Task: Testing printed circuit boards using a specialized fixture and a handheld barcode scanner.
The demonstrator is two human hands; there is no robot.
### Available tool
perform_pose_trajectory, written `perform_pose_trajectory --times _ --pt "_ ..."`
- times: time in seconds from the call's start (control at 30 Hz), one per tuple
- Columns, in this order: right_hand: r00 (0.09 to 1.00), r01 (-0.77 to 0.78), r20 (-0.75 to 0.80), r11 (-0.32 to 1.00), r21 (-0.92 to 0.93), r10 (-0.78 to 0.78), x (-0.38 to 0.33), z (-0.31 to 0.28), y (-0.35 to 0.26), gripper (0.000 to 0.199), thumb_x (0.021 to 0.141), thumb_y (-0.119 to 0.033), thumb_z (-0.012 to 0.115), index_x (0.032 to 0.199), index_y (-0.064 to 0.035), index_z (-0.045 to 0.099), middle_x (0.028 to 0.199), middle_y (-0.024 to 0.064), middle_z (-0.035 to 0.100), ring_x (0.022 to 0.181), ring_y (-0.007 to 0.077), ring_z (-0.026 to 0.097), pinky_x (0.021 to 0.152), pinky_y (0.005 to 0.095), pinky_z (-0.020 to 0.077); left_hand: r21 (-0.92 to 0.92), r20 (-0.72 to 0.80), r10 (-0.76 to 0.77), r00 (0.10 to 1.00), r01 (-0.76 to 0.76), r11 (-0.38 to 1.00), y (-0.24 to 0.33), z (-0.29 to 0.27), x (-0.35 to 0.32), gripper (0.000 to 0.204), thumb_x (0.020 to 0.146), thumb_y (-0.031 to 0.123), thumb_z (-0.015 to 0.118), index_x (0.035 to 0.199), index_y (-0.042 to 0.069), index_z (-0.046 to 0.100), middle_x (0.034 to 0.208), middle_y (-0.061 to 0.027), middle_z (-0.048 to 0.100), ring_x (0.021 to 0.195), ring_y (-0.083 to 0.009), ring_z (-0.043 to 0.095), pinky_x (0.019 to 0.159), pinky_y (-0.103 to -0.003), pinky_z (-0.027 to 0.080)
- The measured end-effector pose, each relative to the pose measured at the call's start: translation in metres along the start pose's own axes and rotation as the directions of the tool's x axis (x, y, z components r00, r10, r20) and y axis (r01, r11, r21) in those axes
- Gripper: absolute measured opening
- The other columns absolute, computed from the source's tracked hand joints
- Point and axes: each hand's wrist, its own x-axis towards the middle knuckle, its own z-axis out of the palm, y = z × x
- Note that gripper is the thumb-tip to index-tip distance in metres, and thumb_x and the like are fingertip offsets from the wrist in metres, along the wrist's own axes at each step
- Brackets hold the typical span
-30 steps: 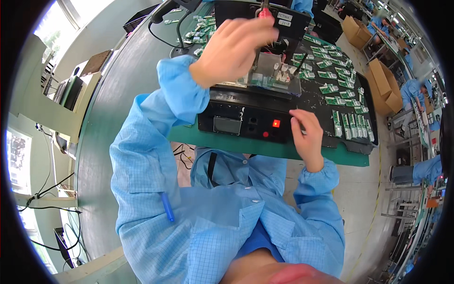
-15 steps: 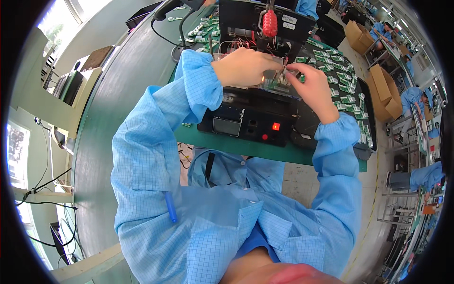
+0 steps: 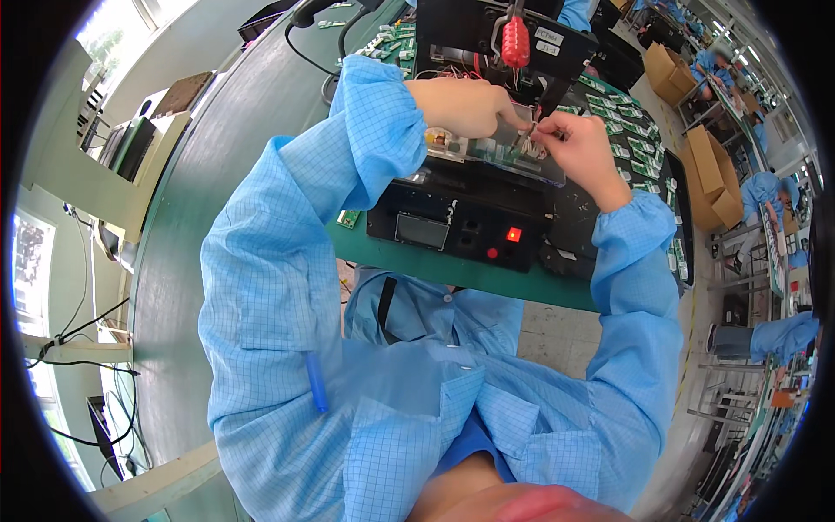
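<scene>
The left hand (image 3: 465, 109) curls over the fixture (image 3: 487, 155); I cannot tell whether its fingertips pinch anything. The right hand (image 3: 584, 152) has thumb and forefinger tips pressed together there, anything between them too small to make out. Beyond the 2 hands hangs a red handle (image 3: 515, 42); boards (image 3: 645, 165) lie right of the right hand.

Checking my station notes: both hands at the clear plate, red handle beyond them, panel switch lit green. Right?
Not green: the head view shows the panel switch lit red. The left hand and right hand are at the clear plate, red handle beyond them.
</scene>
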Motion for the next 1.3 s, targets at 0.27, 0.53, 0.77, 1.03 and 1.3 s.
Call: perform_pose_trajectory --times 0.27,0.53,0.77,1.03,1.3 --pt "0.999 0.019 0.049 0.993 -0.115 -0.013 0.0026 -0.0023 -0.0005 0.004 0.077 -0.006 0.07 0.08 -0.0042 0.071 0.071 0.0109 0.069 0.061 0.0234 0.068 0.056 0.0313 0.0507 0.032 -0.03 0.048 0.998 -0.047 0.998 0.0024 -0.0054 -0.004 0.067 0.072 -0.001 0.041 0.13 0.026 0.063 0.09 -0.0185 0.067 0.074 -0.0305 0.063 0.073 -0.04 0.051" --pt "0.998 0.06 0.017 0.992 -0.113 -0.058 0.0046 -0.0038 0.0011 0.01 0.075 -0.013 0.075 0.079 -0.0063 0.07 0.068 0.0134 0.065 0.06 0.0321 0.064 0.055 0.0384 0.0499 -0.033 -0.009 0.071 0.997 -0.071 0.997 -0.0003 -0.0053 -0.0001 0.065 0.072 -0.001 0.042 0.129 0.024 0.063 0.094 -0.0185 0.068 0.08 -0.0318 0.064 0.076 -0.04 0.05" --pt "0.995 0.085 0.058 0.984 -0.158 -0.076 0.0071 -0.0078 -0.0026 0.006 0.076 -0.01 0.072 0.079 -0.0052 0.07 0.07 0.013 0.067 0.062 0.0297 0.066 0.056 0.0356 0.0505 0.0 -0.058 0.06 0.997 -0.06 0.998 0.0023 -0.0036 -0.0019 0.065 0.074 0.001 0.043 0.13 0.025 0.063 0.094 -0.0186 0.068 0.082 -0.0327 0.065 0.078 -0.041 0.05" --pt "0.996 0.083 0.047 0.98 -0.181 -0.076 0.0034 -0.0048 -0.0072 0.004 0.077 -0.006 0.071 0.08 -0.004 0.07 0.073 0.0116 0.07 0.064 0.0273 0.068 0.058 0.0334 0.0516 0.011 -0.071 0.084 0.994 -0.083 0.996 -0.0004 -0.0032 -0.0004 0.065 0.073 0.001 0.044 0.13 0.026 0.062 0.088 -0.0188 0.068 0.078 -0.0332 0.064 0.076 -0.04 0.05" --pt "0.997 0.06 0.047 0.985 -0.16 -0.053 0.0027 -0.0044 -0.0058 0.005 0.077 -0.006 0.071 0.081 -0.0036 0.069 0.072 0.0125 0.068 0.064 0.0283 0.068 0.058 0.0347 0.0511 0.03 -0.065 0.065 0.996 -0.063 0.998 -0.0008 -0.0026 0.0011 0.056 0.079 0.004 0.047 0.127 0.026 0.065 0.089 -0.0161 0.069 0.077 -0.0304 0.064 0.073 -0.04 0.05"
